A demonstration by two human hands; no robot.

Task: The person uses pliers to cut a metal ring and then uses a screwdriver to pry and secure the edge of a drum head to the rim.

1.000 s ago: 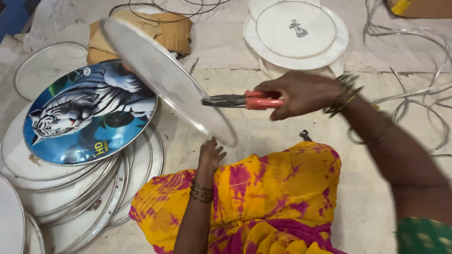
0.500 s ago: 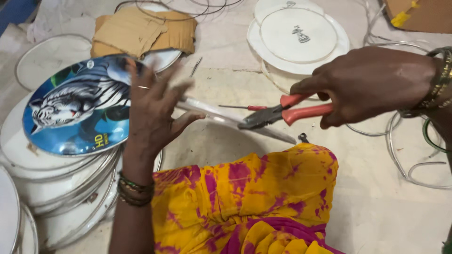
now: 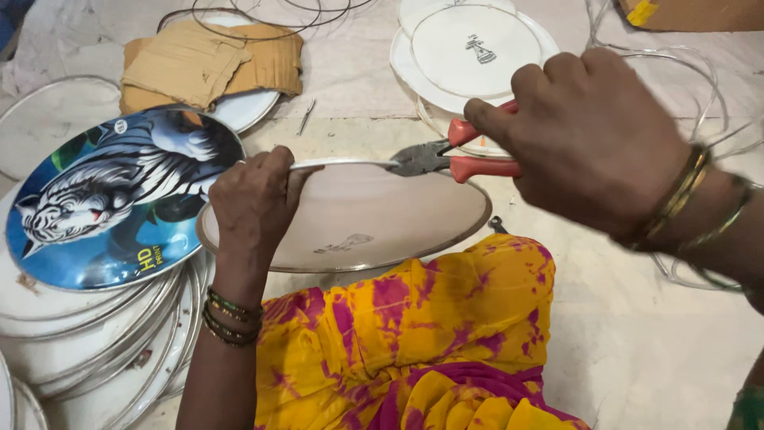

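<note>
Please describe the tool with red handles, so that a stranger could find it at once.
Above the yellow cloth lies a pale round disc. At its far rim, the pliers sit in the right hand; nothing else nearby has red handles.

A brown cardboard box (image 3: 692, 12) with a yellow label (image 3: 641, 12) sits far beyond the right hand's grip; flattened brown cardboard (image 3: 208, 60) lies beyond the left hand's grip.
</note>
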